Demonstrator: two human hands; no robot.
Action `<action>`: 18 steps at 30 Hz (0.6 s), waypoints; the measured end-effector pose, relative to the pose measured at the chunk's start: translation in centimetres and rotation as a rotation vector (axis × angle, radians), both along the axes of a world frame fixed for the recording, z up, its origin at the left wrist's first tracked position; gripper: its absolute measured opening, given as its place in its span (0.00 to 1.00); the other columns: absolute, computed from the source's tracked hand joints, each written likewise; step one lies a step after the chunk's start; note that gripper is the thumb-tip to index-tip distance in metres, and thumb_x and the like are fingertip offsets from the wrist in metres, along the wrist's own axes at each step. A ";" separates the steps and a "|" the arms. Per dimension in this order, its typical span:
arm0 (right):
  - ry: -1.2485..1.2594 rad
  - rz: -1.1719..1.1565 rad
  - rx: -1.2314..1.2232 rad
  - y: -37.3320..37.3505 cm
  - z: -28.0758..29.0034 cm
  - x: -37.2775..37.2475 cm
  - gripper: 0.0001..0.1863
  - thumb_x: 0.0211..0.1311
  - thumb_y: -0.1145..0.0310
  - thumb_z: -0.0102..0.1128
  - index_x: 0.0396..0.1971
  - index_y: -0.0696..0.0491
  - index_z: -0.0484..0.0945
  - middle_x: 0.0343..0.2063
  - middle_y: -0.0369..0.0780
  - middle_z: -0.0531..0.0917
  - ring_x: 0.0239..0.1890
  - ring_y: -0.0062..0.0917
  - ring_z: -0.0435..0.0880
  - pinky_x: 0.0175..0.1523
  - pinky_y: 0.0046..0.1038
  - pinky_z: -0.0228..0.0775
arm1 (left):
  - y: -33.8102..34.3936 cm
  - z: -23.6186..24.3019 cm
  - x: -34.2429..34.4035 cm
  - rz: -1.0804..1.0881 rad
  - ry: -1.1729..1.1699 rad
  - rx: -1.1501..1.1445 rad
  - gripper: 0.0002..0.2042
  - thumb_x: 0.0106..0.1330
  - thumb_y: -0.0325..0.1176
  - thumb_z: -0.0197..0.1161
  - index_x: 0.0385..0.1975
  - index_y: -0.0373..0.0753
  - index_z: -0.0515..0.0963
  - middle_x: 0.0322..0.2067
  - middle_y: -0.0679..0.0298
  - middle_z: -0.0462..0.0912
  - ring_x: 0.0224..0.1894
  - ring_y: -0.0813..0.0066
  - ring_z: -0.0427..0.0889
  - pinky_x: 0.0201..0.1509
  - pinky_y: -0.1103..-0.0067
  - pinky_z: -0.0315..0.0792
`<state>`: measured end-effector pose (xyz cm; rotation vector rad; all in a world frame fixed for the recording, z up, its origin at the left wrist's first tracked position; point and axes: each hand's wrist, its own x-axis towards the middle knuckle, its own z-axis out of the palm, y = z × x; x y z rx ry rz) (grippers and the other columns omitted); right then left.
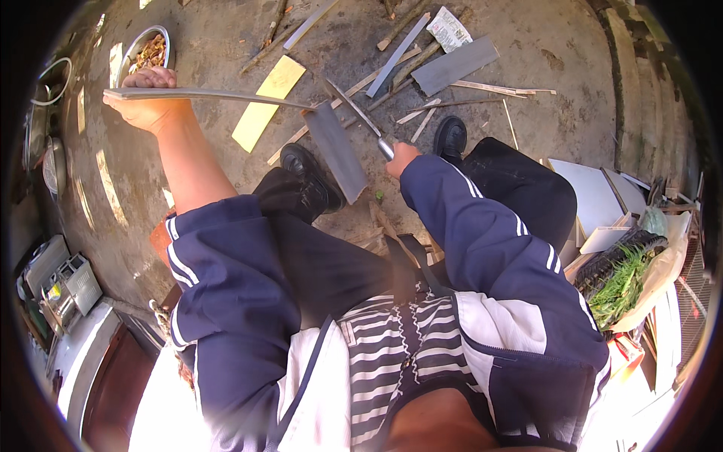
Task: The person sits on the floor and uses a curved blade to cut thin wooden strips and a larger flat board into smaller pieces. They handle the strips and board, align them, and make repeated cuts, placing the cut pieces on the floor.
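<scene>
My left hand [154, 99], raised at the left, is closed round one end of a long thin grey board [218, 94], seen nearly edge-on. Its far end meets a dark grey board piece [336, 151] that slants down between my feet; I cannot tell whether the two are joined. My right hand [403, 160] grips the metal handle of a long-bladed knife [360, 113]. The blade points up and left, just beyond the dark piece. A yellow board [269, 102] lies on the floor beyond my left shoe [307, 172].
Grey board [456, 65], narrow strips [399, 55] and sticks litter the floor ahead. A metal bowl of food scraps [151, 51] stands far left. White panels [595, 192] and leafy greens [623, 282] are at my right. A metal appliance [74, 285] sits at the left.
</scene>
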<state>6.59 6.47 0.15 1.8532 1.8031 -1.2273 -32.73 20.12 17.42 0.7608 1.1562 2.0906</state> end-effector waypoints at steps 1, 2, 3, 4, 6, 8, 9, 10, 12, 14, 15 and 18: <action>0.069 -0.060 -0.037 0.1 -0.4 0.5 0.16 0.41 0.66 0.60 0.33 0.56 0.78 0.29 0.52 0.81 0.36 0.44 0.81 0.42 0.38 0.72 | -0.2 -0.3 0.5 -0.006 0.040 -0.012 0.32 0.64 0.61 0.33 0.09 0.38 0.62 0.08 0.61 0.61 0.10 0.66 0.60 0.15 0.75 0.58; 0.111 -0.097 -0.043 0.2 -0.3 1.0 0.16 0.41 0.66 0.60 0.34 0.57 0.78 0.28 0.51 0.81 0.33 0.43 0.81 0.40 0.38 0.72 | -0.4 -0.3 1.2 -0.013 0.080 -0.023 0.33 0.64 0.61 0.32 0.09 0.38 0.61 0.08 0.61 0.60 0.10 0.66 0.59 0.14 0.76 0.59; 0.153 -0.134 -0.049 0.2 -0.2 1.5 0.17 0.41 0.66 0.61 0.34 0.58 0.77 0.26 0.51 0.80 0.31 0.42 0.81 0.38 0.37 0.73 | -0.1 0.5 2.6 0.070 0.152 -0.075 0.33 0.63 0.63 0.31 0.08 0.39 0.59 0.06 0.61 0.57 0.09 0.67 0.58 0.13 0.77 0.58; 0.195 -0.170 -0.055 0.2 -0.2 1.7 0.18 0.41 0.66 0.61 0.35 0.58 0.77 0.25 0.51 0.80 0.29 0.41 0.82 0.36 0.36 0.73 | 0.1 0.3 2.3 0.086 0.146 -0.077 0.33 0.64 0.62 0.31 0.09 0.38 0.62 0.07 0.60 0.60 0.10 0.66 0.61 0.14 0.76 0.59; 0.271 -0.312 -0.150 1.2 3.8 1.2 0.20 0.42 0.69 0.62 0.37 0.61 0.74 0.20 0.47 0.79 0.17 0.33 0.80 0.24 0.32 0.71 | 0.0 -0.5 1.2 0.131 0.134 -0.088 0.33 0.65 0.61 0.32 0.13 0.35 0.67 0.11 0.58 0.65 0.14 0.64 0.66 0.15 0.74 0.63; 0.330 -0.369 -0.135 1.5 5.3 1.4 0.21 0.42 0.70 0.62 0.39 0.61 0.72 0.18 0.46 0.78 0.13 0.29 0.78 0.20 0.30 0.69 | 0.6 0.6 2.6 0.463 0.026 -0.209 0.33 0.66 0.58 0.33 0.21 0.31 0.71 0.19 0.55 0.72 0.21 0.61 0.72 0.22 0.71 0.69; 0.361 -0.390 -0.140 1.8 5.9 1.6 0.21 0.43 0.71 0.62 0.41 0.61 0.72 0.17 0.44 0.77 0.13 0.27 0.77 0.18 0.29 0.68 | 1.1 1.3 3.4 0.628 -0.028 -0.267 0.33 0.66 0.57 0.34 0.25 0.29 0.73 0.23 0.53 0.75 0.25 0.59 0.75 0.26 0.69 0.72; 0.390 -0.384 -0.142 2.1 6.5 2.0 0.22 0.43 0.71 0.61 0.41 0.61 0.72 0.17 0.44 0.76 0.13 0.27 0.77 0.18 0.29 0.67 | 1.1 1.8 4.2 0.659 0.004 -0.293 0.32 0.66 0.57 0.35 0.29 0.28 0.73 0.28 0.52 0.76 0.29 0.59 0.75 0.31 0.69 0.73; 0.455 -0.358 -0.145 2.8 7.9 2.9 0.22 0.43 0.72 0.60 0.42 0.61 0.72 0.17 0.43 0.76 0.12 0.25 0.76 0.18 0.28 0.67 | 0.5 3.3 5.6 0.734 0.070 -0.339 0.32 0.66 0.55 0.36 0.36 0.25 0.73 0.36 0.51 0.77 0.36 0.58 0.76 0.40 0.68 0.73; 0.503 -0.355 -0.158 3.3 8.9 3.6 0.21 0.44 0.73 0.59 0.42 0.60 0.72 0.17 0.42 0.75 0.12 0.22 0.73 0.18 0.27 0.66 | 0.5 3.8 5.8 0.780 0.059 -0.338 0.33 0.66 0.57 0.36 0.34 0.25 0.73 0.36 0.51 0.78 0.35 0.58 0.76 0.43 0.68 0.70; 0.555 -0.392 -0.190 3.4 9.2 3.9 0.20 0.44 0.73 0.59 0.42 0.59 0.72 0.17 0.42 0.75 0.12 0.22 0.73 0.18 0.26 0.66 | 0.6 3.6 5.4 0.798 0.052 -0.337 0.33 0.66 0.57 0.36 0.34 0.25 0.73 0.36 0.52 0.78 0.35 0.58 0.76 0.42 0.68 0.70; 0.590 -0.308 -0.121 4.0 12.5 3.5 0.16 0.43 0.73 0.58 0.36 0.60 0.73 0.19 0.44 0.76 0.18 0.26 0.76 0.26 0.29 0.68 | 0.3 3.5 4.5 0.822 0.043 -0.329 0.33 0.65 0.58 0.36 0.33 0.26 0.73 0.35 0.53 0.78 0.34 0.59 0.75 0.42 0.68 0.70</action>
